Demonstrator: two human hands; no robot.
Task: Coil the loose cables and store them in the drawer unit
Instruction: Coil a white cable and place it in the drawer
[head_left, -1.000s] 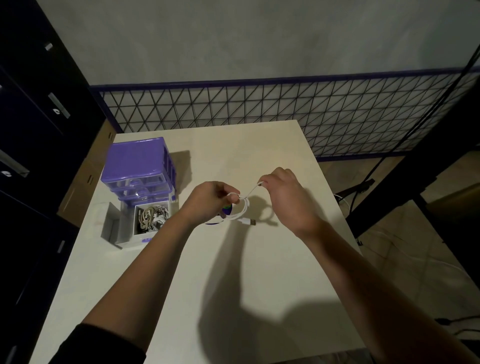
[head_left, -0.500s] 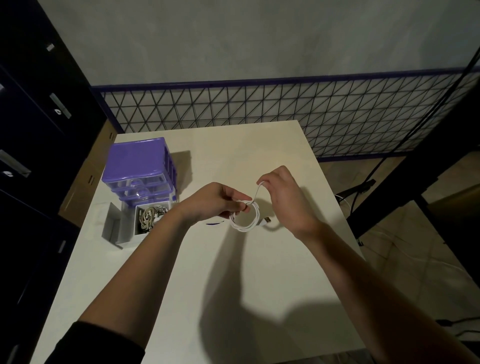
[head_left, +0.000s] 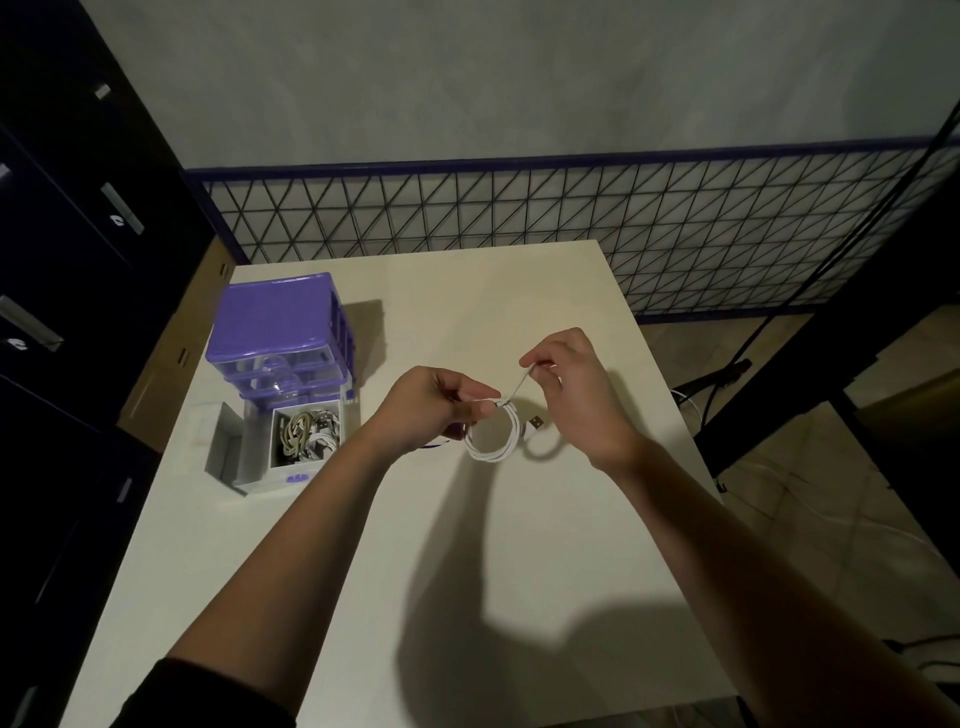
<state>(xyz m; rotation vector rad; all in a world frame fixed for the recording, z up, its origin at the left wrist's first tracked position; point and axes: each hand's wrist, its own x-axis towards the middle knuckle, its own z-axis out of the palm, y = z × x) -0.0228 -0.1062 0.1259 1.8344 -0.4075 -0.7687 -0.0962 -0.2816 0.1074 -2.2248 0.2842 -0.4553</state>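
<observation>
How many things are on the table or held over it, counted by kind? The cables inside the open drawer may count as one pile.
Drawer unit: 1
Open drawer: 1
Pile of cables in that drawer: 1
White cable, held by the left hand and right hand: 1
Total: 4

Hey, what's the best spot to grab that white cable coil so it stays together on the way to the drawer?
Pinch the white cable coil across all its loops at the top, where the left hand already grips it, coming from the left. The bundle hangs there, and the USB plug sticks out on the right.
</observation>
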